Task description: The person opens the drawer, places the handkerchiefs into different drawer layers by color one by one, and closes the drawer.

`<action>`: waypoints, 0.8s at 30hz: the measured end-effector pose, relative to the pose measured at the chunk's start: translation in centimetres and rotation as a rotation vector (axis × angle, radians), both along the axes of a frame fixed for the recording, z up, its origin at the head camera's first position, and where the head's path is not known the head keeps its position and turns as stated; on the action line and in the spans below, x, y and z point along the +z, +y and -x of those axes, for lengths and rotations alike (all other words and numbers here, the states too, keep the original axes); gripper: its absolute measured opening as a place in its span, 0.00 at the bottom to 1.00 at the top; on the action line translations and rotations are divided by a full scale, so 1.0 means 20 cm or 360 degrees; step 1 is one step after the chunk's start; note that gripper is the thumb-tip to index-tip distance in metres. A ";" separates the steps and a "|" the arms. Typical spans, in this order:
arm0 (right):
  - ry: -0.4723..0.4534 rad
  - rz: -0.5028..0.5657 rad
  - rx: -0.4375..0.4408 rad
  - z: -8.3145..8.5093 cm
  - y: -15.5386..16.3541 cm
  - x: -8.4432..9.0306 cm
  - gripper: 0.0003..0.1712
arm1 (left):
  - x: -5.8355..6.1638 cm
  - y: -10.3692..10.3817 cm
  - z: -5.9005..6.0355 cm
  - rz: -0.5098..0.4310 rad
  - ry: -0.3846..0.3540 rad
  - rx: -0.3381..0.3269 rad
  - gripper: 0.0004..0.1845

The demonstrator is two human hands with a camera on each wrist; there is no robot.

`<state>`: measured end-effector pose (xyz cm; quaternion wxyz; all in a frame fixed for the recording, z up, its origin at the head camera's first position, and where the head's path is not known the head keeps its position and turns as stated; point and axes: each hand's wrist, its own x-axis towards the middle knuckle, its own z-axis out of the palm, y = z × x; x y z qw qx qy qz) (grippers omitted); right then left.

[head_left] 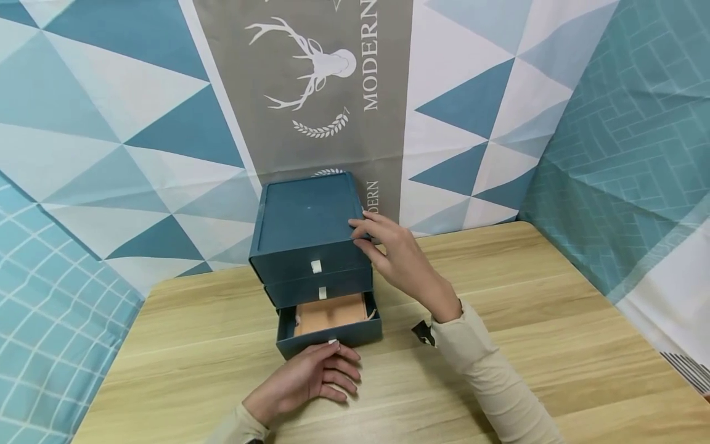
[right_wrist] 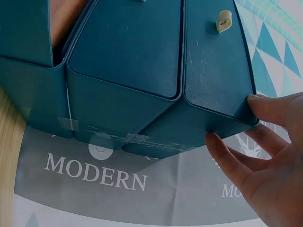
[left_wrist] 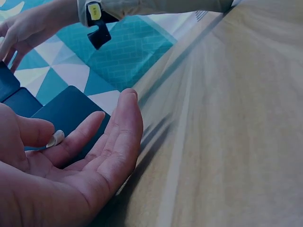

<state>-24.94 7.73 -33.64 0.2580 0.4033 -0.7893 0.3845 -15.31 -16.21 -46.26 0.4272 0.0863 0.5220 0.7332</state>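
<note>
Centrally, at the table's [head_left: 499,370] back edge, the drawer box [head_left: 307,216] is steadied at its top right corner by the right hand [head_left: 396,256], fingers straight. The bottom drawer [head_left: 330,324] stands pulled out; the left hand [head_left: 310,379] lies relaxed against its front, whose pull tab [head_left: 332,341] is shown only by the head view.

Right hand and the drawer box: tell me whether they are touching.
Touching. The right wrist view shows the right hand's fingertips pressed on the top right corner of the drawer box; the head view agrees.
</note>
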 end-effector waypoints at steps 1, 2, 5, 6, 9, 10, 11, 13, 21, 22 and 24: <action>-0.0002 -0.0004 -0.0002 0.00 0.00 0.00 0.05 | 0.00 0.00 0.01 0.0002 0.0003 0.0007 0.30; -0.0001 -0.0004 -0.0003 0.00 0.00 0.00 0.04 | -0.01 0.00 0.01 0.0001 0.0005 0.0012 0.30; 0.0013 -0.0003 -0.0004 0.00 0.00 0.00 0.04 | -0.01 0.00 0.04 -0.0004 0.0015 0.0026 0.31; 0.0018 0.0000 -0.0002 0.01 0.00 -0.01 0.04 | -0.02 0.00 0.04 -0.0005 0.0013 0.0030 0.31; 0.0021 0.0009 0.0004 0.01 0.00 -0.01 0.04 | -0.02 0.00 0.07 -0.0008 0.0007 0.0054 0.31; 0.0016 0.0011 0.0007 0.01 0.00 -0.01 0.04 | -0.02 0.00 0.08 -0.0006 0.0004 0.0065 0.31; 0.0010 0.0013 0.0011 0.01 0.00 -0.01 0.04 | -0.02 0.00 0.09 -0.0001 0.0000 0.0075 0.31; 0.0001 0.0013 0.0013 0.01 0.00 -0.01 0.04 | -0.02 -0.01 0.11 0.0011 -0.0004 0.0098 0.31; -0.0014 0.0037 0.0035 0.01 0.00 0.00 0.04 | -0.03 -0.01 0.22 0.0050 0.0006 0.0148 0.31; -0.0016 0.0042 0.0040 0.01 0.00 0.00 0.04 | -0.03 -0.01 0.24 0.0049 0.0010 0.0153 0.31; -0.0019 0.0046 0.0042 0.01 0.00 0.00 0.04 | -0.03 -0.02 0.26 0.0047 0.0023 0.0156 0.31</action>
